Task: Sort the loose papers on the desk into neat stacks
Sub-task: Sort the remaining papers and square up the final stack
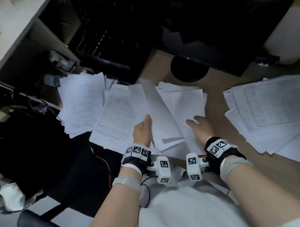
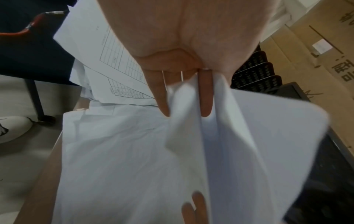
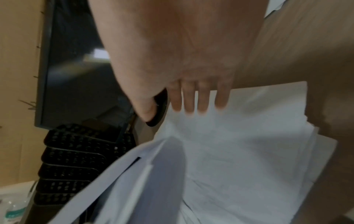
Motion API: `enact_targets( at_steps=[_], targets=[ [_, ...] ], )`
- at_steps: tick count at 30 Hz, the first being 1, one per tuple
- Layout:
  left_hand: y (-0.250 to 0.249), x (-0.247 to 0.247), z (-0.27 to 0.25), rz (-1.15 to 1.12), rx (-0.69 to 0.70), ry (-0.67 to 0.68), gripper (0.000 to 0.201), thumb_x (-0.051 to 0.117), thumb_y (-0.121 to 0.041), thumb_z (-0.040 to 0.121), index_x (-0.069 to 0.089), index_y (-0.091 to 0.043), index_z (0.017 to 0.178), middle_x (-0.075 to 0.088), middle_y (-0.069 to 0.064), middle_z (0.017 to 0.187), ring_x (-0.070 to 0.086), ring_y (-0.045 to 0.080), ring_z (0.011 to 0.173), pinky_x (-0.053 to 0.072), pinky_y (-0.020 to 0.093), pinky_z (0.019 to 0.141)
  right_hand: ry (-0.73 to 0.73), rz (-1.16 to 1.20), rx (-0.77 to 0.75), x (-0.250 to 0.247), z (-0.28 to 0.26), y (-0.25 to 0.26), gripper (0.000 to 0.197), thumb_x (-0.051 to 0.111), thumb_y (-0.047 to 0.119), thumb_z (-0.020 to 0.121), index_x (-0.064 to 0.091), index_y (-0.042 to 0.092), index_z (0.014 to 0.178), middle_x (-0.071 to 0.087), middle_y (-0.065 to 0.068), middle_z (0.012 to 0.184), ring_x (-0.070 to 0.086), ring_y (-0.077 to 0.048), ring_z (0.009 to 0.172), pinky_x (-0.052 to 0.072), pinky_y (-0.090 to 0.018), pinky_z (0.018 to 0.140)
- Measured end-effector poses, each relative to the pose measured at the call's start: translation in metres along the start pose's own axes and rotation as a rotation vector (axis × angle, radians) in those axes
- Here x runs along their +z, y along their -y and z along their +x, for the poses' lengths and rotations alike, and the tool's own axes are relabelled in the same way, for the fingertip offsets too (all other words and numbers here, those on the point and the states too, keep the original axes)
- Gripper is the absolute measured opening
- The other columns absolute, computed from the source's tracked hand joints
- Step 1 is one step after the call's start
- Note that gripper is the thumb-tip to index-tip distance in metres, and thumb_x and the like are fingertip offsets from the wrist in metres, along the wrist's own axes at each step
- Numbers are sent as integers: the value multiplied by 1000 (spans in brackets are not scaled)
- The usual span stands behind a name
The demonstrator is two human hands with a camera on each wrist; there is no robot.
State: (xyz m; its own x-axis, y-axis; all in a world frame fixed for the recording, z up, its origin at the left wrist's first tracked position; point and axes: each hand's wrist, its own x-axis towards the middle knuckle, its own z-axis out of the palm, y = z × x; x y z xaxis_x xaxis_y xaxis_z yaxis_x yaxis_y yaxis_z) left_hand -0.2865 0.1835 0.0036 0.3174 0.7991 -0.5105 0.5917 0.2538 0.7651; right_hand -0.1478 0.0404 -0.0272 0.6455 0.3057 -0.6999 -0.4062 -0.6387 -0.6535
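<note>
**Left hand lifting sheets, right hand flat on the pile**

Spread across the brown counter (image 1: 212, 89): three heaps of white papers. Largest, the fanned right stack (image 1: 274, 108), lying well apart from both hands. Next, the middle pile (image 1: 183, 101), directly ahead of the forearms, and the left stack (image 1: 83, 103), overhanging the counter edge beside a printed form (image 1: 115, 116). Behind them, a dark monitor (image 1: 229, 26) and black trays (image 1: 106, 23).

Raised from the middle pile, tilted on edge: a lifted bundle of sheets (image 1: 158, 112), its lower edge pinched in the left hand (image 1: 143, 131). Thumb on the near face, fingers (image 2: 205, 97) threaded between the sheets, as seen from the left wrist. Wrist held above the counter, palm turned inward.

Right hand (image 1: 200, 125) reaching forward, palm down, fingers (image 3: 188, 100) straight and slightly apart, lying over the middle pile just right of the bundle; gripping nothing. Thumb angled toward the bundle.

Both wrists strapped with marker-covered bands, forearms roughly parallel.
</note>
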Motion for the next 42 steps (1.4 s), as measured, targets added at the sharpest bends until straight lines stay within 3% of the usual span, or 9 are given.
enact_targets(
  at_steps=[6, 12, 18, 21, 24, 27, 29, 33, 42],
  targets=[
    [-3, 9, 4, 89, 16, 98, 57, 60, -45, 96, 35, -17, 53, 36, -2, 53, 36, 19, 54, 29, 30, 61, 189, 136, 12, -9, -8, 27, 74, 52, 72, 85, 52, 19, 135, 56, 3, 133, 54, -22, 119, 45, -38, 93],
    [4, 5, 10, 39, 67, 26, 32, 68, -32, 88, 53, -12, 67, 39, 6, 62, 35, 17, 61, 31, 30, 61, 28, -24, -63, -15, 7, 2, 29, 61, 17, 93, 70, 3, 116, 71, -7, 97, 67, -32, 97, 55, -51, 91],
    [10, 6, 15, 92, 20, 27, 53, 68, -23, 92, 32, -20, 53, 30, -2, 53, 26, 16, 51, 22, 29, 51, -37, -71, 5, -15, 21, -22, 14, 56, 11, 92, 68, 14, 97, 61, -7, 83, 57, -25, 83, 45, -30, 74],
    [15, 9, 17, 62, -21, 0, 38, 66, -24, 94, 57, -12, 58, 45, -2, 56, 42, 17, 54, 32, 26, 52, -116, -17, 77, -16, 23, -33, 22, 52, 7, 94, 68, 2, 107, 63, -12, 86, 55, -26, 80, 42, -30, 72],
    [18, 12, 19, 23, 38, 25, 30, 67, -30, 90, 72, -4, 103, 71, 4, 107, 67, 25, 99, 51, 29, 82, -63, 36, 88, -15, 23, -37, 36, 53, 3, 91, 60, 0, 126, 66, -24, 116, 59, -28, 90, 46, -35, 79],
    [20, 21, 21, 119, 57, 100, 41, 73, -44, 86, 69, -17, 117, 29, 7, 161, 31, 21, 146, 30, 41, 118, -2, 75, 88, -10, 20, -35, 58, 62, 13, 92, 40, 7, 146, 50, -11, 144, 52, -29, 127, 40, -38, 104],
    [17, 31, 19, 173, 14, 251, 49, 72, -65, 78, 69, -35, 116, 5, -4, 167, 10, 15, 153, 16, 48, 123, -40, 42, 95, -11, 19, -37, 62, 63, 20, 92, 38, 8, 147, 46, -9, 148, 48, -30, 131, 39, -40, 108],
    [21, 49, 20, 214, -85, 373, 93, 50, -98, 56, 65, -41, 128, 16, -7, 166, 4, 8, 153, 11, 48, 124, -29, 34, 77, -25, 13, -40, 43, 59, 17, 93, 51, 7, 134, 57, -5, 132, 56, -25, 111, 42, -34, 98],
    [31, 33, 43, 213, -247, 92, 77, 68, -46, 78, 44, -21, 148, 30, 12, 159, 38, 33, 141, 31, 48, 117, 5, 1, 93, -32, 23, -30, 48, 56, 28, 95, 48, 2, 135, 57, -16, 129, 55, -33, 113, 42, -43, 101]
  ],
)
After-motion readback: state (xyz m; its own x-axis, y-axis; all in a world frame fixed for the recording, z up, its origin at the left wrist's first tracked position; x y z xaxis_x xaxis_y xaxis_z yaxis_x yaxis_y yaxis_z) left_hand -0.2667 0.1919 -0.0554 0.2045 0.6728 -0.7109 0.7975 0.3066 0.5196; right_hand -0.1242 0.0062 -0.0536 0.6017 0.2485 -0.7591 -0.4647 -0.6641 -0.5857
